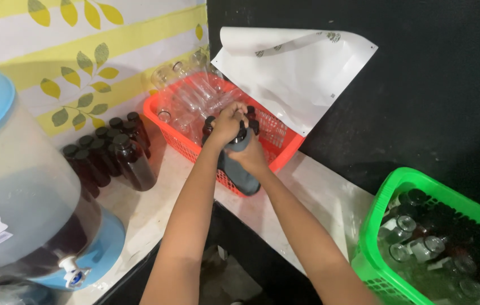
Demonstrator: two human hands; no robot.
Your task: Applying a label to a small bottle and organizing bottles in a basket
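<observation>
My right hand (253,158) grips the body of a dark filled bottle (242,177), held tilted over the near rim of a red basket (285,148). My left hand (228,123) is closed over the bottle's top, which hides the cap. Several clear empty bottles (190,96) lie in the basket, with a few dark-capped bottles (251,113) standing just behind my hands.
A cluster of dark filled bottles (117,151) stands on the pale counter (149,209) by the leaf-patterned wall. A big dispenser (20,186) with blue lid and white tap (73,272) fills the left. A green basket (389,195) of bottles sits at right. White paper (296,73) hangs on the black wall.
</observation>
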